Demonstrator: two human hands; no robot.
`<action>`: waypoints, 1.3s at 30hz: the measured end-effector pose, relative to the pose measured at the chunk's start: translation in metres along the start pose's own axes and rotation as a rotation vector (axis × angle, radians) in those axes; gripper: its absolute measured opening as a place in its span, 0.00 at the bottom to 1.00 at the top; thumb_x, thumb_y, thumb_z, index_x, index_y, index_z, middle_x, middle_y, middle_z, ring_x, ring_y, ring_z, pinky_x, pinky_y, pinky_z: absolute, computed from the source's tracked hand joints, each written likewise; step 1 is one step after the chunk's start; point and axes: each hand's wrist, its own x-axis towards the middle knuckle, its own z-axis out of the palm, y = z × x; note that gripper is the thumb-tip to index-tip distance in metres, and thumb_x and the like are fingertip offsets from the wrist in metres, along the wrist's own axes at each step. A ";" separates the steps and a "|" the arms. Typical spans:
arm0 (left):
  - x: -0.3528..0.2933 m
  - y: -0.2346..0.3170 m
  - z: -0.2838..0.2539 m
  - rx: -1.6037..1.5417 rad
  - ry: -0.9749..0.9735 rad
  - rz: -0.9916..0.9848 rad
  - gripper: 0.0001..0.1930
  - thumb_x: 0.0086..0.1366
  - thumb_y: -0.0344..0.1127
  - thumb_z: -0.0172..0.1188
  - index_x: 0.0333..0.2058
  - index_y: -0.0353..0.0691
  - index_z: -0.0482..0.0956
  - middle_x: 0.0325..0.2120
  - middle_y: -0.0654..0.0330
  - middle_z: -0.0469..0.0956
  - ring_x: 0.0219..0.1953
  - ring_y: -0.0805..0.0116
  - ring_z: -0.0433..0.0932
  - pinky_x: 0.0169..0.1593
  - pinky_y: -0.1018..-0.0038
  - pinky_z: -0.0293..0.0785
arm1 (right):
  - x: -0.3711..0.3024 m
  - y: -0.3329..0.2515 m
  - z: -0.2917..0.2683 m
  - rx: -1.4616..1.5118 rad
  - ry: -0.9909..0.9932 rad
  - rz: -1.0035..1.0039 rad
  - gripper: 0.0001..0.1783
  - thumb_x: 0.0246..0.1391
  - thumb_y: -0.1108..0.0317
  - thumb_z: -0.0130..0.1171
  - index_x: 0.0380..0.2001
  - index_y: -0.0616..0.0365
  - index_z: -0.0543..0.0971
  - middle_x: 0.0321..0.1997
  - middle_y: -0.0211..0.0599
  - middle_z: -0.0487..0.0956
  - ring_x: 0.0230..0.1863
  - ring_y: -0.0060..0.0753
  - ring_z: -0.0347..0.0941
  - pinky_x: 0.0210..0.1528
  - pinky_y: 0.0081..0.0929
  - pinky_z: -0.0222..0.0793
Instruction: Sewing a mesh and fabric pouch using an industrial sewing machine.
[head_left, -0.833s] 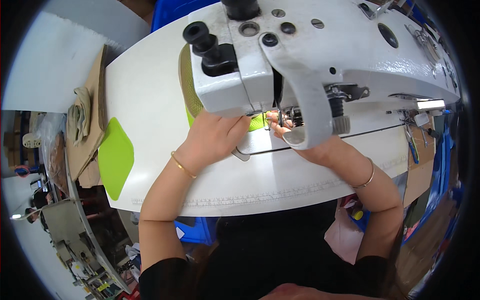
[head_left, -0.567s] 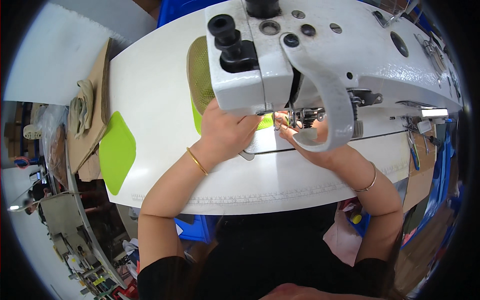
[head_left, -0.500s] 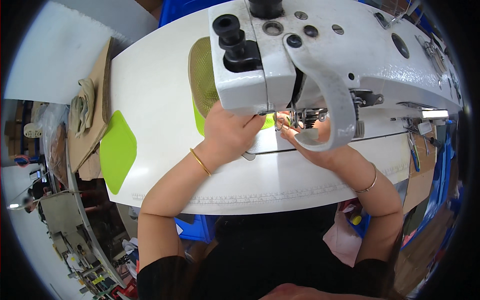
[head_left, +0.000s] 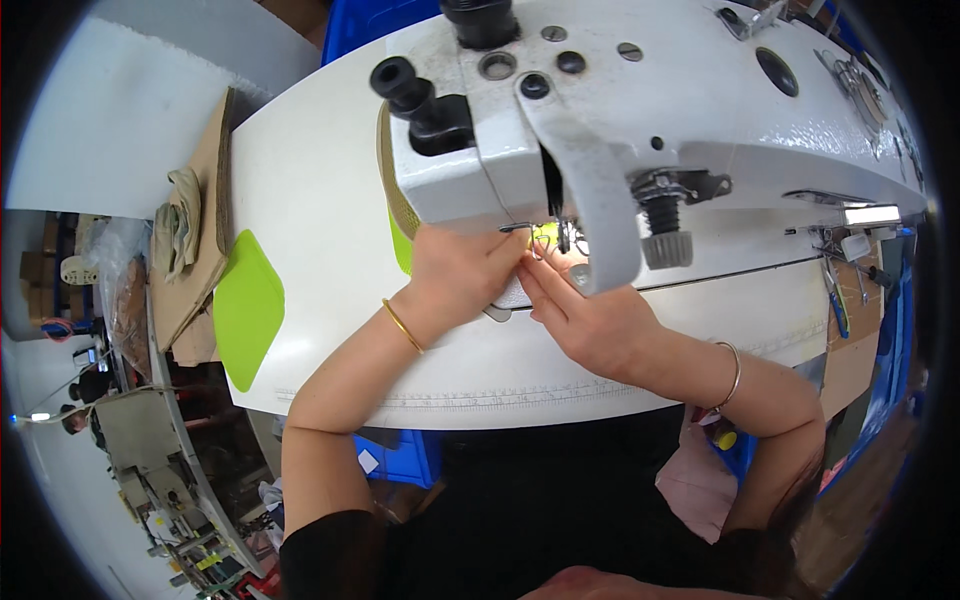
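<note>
A white sewing machine (head_left: 455, 185) stands over the work, its head hiding part of what lies below. Beneath it is a bright green fabric piece (head_left: 400, 240) with an olive mesh panel (head_left: 396, 190); a bit of green shows by the lit needle area. My left hand (head_left: 455, 268), closed with the fingers bent, grips the green piece just left of the presser foot. From the right, my right hand (head_left: 605, 325) meets it, fingers pressed together and their tips at the piece's near edge beside the needle. Its thumb is partly hidden by the machine's white curved guard (head_left: 600, 220).
Another green fabric piece (head_left: 248, 310) lies at the table's left edge. Cardboard (head_left: 205, 230) with a beige cloth (head_left: 178, 225) leans beyond it. Tweezers and small tools (head_left: 838, 295) lie at the right. A printed ruler runs along the table's (head_left: 330, 330) front edge; a blue bin (head_left: 405, 460) sits below.
My right hand has drawn back toward me from behind the guard, bringing its fingertips against my left hand's. The left hand stays in nearly the same place. The whole view has shifted slightly.
</note>
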 end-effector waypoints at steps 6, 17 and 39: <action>0.000 0.000 -0.005 0.086 -0.100 -0.034 0.10 0.48 0.34 0.66 0.32 0.48 0.85 0.23 0.70 0.80 0.24 0.69 0.80 0.24 0.70 0.72 | 0.004 -0.012 -0.003 -0.021 -0.070 0.093 0.29 0.60 0.61 0.61 0.54 0.79 0.76 0.56 0.59 0.77 0.48 0.40 0.74 0.53 0.32 0.71; -0.007 0.015 0.004 0.087 -0.011 -0.018 0.10 0.48 0.32 0.66 0.33 0.50 0.85 0.27 0.67 0.79 0.29 0.67 0.80 0.32 0.67 0.74 | -0.001 -0.004 -0.015 0.032 -0.188 0.052 0.24 0.57 0.60 0.63 0.47 0.72 0.80 0.39 0.39 0.78 0.45 0.36 0.74 0.53 0.32 0.71; 0.002 0.028 -0.001 0.098 -0.082 0.037 0.10 0.51 0.29 0.61 0.33 0.34 0.82 0.32 0.59 0.78 0.37 0.64 0.76 0.42 0.68 0.73 | -0.004 0.028 -0.012 0.039 0.058 0.304 0.12 0.44 0.63 0.68 0.30 0.60 0.82 0.39 0.36 0.81 0.51 0.43 0.76 0.57 0.42 0.72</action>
